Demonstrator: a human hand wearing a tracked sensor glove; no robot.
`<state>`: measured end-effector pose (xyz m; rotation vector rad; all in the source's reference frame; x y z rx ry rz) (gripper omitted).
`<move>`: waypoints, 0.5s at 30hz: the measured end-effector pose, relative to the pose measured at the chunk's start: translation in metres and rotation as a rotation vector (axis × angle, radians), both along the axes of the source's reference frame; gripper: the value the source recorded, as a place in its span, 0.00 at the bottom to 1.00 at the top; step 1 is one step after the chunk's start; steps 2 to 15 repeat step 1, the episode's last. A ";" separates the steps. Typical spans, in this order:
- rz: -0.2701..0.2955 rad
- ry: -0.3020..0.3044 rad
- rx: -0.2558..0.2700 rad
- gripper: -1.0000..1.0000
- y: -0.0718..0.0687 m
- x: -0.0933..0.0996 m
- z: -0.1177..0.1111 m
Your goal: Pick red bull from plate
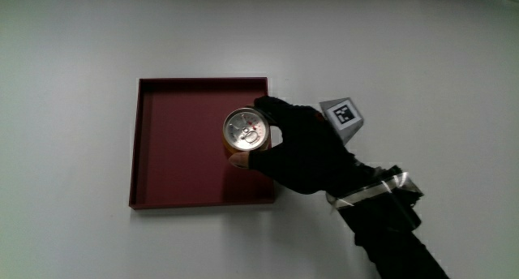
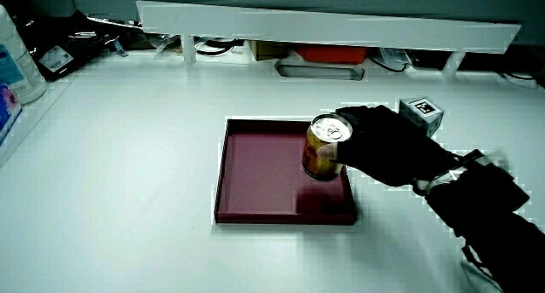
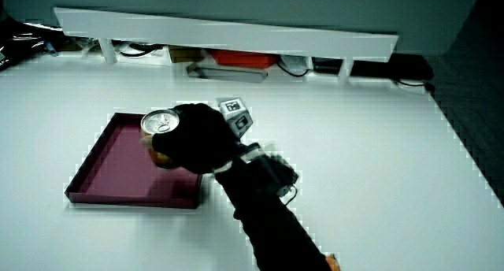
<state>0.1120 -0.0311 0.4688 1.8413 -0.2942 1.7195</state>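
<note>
A gold-sided can with a silver lid (image 1: 245, 131) stands upright in the dark red square plate (image 1: 174, 161), near the plate's rim closest to the hand. The black-gloved hand (image 1: 304, 149) reaches in over that rim and its fingers wrap around the can's side. Both side views show the can (image 2: 323, 148) (image 3: 161, 133) in the hand's grasp (image 2: 383, 144) (image 3: 197, 141), its base low in the plate or just above it; I cannot tell which. A patterned cube (image 1: 344, 117) sits on the back of the hand.
The plate (image 2: 255, 186) holds nothing besides the can. A low white partition (image 2: 324, 25) runs along the table's edge farthest from the person, with cables and boxes under it. A white bottle (image 2: 17, 63) stands at the table's edge.
</note>
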 end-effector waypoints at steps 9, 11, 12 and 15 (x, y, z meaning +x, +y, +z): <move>0.005 -0.002 -0.008 1.00 0.000 0.004 -0.008; 0.005 -0.002 -0.008 1.00 0.000 0.004 -0.008; 0.005 -0.002 -0.008 1.00 0.000 0.004 -0.008; 0.005 -0.002 -0.008 1.00 0.000 0.004 -0.008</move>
